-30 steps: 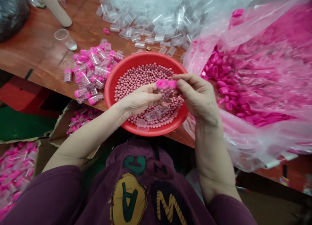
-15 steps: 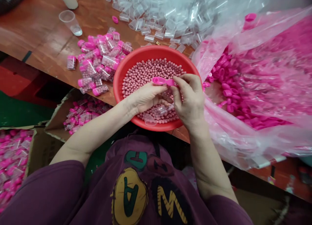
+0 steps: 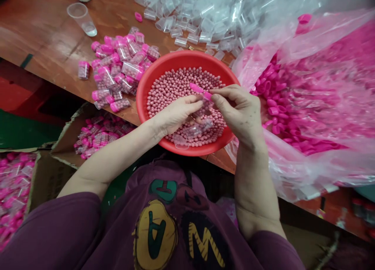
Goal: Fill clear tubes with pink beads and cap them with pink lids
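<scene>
A big wooden table (image 3: pixel 43 39) runs across the view. On it stands a clear plastic cup (image 3: pixel 81 19) with a little water in the bottom. Near the cup, a heap of clear tubes with pink caps (image 3: pixel 117 71) lies all jumbled up. Behind them is a big pile of empty clear tubes (image 3: pixel 187 32). On the right, a shiny plastic bag (image 3: pixel 316 55) holds lots of bright pink caps (image 3: pixel 275 106). Below the table edge sits a cardboard box (image 3: pixel 63 149) with more capped tubes (image 3: pixel 99 137) in it. Another box (image 3: pixel 32 184) at the left is full of them too. The floor (image 3: pixel 26 131) is green and red.
</scene>
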`<control>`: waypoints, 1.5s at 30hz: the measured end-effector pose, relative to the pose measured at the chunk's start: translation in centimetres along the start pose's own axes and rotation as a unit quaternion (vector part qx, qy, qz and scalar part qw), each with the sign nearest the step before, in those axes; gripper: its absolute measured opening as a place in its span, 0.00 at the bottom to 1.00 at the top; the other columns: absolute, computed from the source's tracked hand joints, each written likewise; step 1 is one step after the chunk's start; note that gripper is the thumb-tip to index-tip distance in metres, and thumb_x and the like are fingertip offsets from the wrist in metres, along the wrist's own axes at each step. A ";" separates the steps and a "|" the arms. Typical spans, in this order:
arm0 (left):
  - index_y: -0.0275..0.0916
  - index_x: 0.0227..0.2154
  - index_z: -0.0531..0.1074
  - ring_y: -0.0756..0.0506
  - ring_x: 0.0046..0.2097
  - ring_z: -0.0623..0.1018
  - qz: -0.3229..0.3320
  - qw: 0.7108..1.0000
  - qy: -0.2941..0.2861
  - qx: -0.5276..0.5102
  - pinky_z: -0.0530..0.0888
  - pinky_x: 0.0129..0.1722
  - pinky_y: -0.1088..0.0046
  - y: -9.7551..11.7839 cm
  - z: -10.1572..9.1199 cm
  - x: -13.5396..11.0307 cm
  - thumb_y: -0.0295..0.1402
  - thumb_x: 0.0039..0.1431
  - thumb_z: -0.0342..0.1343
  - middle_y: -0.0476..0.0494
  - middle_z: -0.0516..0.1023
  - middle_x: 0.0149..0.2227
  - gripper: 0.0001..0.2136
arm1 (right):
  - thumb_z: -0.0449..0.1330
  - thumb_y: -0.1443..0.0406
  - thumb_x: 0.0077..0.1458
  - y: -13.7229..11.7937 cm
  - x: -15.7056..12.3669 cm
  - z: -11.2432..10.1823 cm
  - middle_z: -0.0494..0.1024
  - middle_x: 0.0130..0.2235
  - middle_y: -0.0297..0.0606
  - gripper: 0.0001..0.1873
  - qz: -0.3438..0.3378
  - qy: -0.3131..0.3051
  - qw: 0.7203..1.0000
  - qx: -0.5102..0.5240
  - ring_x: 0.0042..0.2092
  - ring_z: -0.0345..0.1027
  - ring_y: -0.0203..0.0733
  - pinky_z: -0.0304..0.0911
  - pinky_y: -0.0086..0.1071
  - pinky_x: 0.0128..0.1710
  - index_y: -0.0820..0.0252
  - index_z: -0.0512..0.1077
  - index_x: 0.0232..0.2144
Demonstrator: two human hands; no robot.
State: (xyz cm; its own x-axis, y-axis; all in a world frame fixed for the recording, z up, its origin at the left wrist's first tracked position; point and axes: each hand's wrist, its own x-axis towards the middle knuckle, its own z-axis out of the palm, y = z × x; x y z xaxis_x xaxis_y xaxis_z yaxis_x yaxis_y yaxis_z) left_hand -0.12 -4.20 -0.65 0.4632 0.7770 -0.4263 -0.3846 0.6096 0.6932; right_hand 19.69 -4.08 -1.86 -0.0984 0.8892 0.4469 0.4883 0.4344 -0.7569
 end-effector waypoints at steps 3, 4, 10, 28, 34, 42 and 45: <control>0.35 0.44 0.79 0.52 0.32 0.81 0.029 1.000 -0.006 0.008 0.77 0.35 0.79 -0.4 0.0 0.0 0.27 0.82 0.59 0.49 0.81 0.34 0.06 | 0.70 0.57 0.72 0.3 -0.3 0.6 0.88 0.40 0.37 0.09 0.013 0.014 1.000 0.014 0.39 0.81 0.43 0.78 0.40 0.42 0.52 0.90 0.43; 0.35 0.44 0.79 0.52 0.33 0.82 0.036 0.999 -0.009 0.012 0.78 0.36 0.78 -0.5 0.0 0.1 0.27 0.82 0.59 0.49 0.81 0.34 0.07 | 0.70 0.57 0.72 0.3 -0.5 1.0 0.88 0.40 0.37 0.09 0.012 0.027 1.000 0.012 0.40 0.81 0.44 0.79 0.40 0.43 0.52 0.89 0.42; 0.35 0.41 0.78 0.56 0.25 0.73 0.089 0.995 0.004 0.034 0.66 0.25 0.80 -1.0 -0.1 0.1 0.24 0.82 0.57 0.52 0.77 0.31 0.08 | 0.65 0.60 0.76 -0.8 -2.5 3.4 0.90 0.44 0.41 0.11 -0.037 0.117 0.990 -0.064 0.46 0.85 0.47 0.83 0.43 0.50 0.53 0.88 0.46; 0.36 0.41 0.81 0.55 0.27 0.72 0.061 0.998 -0.002 0.027 0.70 0.30 0.80 -0.9 0.0 -0.3 0.24 0.73 0.67 0.52 0.79 0.33 0.03 | 0.67 0.55 0.75 -2.0 -4.2 4.8 0.88 0.41 0.37 0.11 0.058 0.207 0.977 -0.004 0.44 0.84 0.46 0.82 0.44 0.48 0.50 0.86 0.41; 0.34 0.37 0.81 0.55 0.27 0.72 0.039 0.999 -0.001 -0.005 0.68 0.27 0.81 -1.0 -0.3 -0.3 0.25 0.72 0.67 0.50 0.78 0.30 0.05 | 0.62 0.60 0.78 -2.8 -5.1 4.9 0.88 0.43 0.40 0.11 -0.023 0.194 0.977 -0.087 0.45 0.84 0.48 0.83 0.46 0.48 0.51 0.85 0.46; 0.35 0.37 0.83 0.55 0.25 0.71 0.059 0.990 -0.094 0.083 0.64 0.25 0.79 -0.7 -0.7 -1.1 0.42 0.62 0.80 0.48 0.79 0.31 0.17 | 0.58 0.40 0.79 -0.7 -3.6 2.5 0.85 0.36 0.37 0.28 0.136 0.102 0.981 0.093 0.38 0.81 0.45 0.82 0.41 0.41 0.51 0.84 0.40; 0.35 0.37 0.83 0.54 0.25 0.73 0.012 0.985 -0.148 0.084 0.65 0.24 0.78 -0.5 -0.7 -1.0 0.44 0.58 0.82 0.46 0.80 0.31 0.19 | 0.51 0.33 0.78 0.1 -1.4 2.2 0.88 0.38 0.42 0.36 0.194 0.013 0.949 0.248 0.41 0.85 0.49 0.86 0.47 0.47 0.51 0.84 0.45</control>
State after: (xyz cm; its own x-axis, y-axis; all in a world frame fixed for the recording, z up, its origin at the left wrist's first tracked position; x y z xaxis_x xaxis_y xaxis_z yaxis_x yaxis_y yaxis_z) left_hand -0.99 -5.19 -1.02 0.6778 0.6956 -0.2381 -0.2723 0.5383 0.7975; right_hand 17.92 -4.99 -3.59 0.0293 0.9951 0.0946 0.0141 0.0943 -0.9954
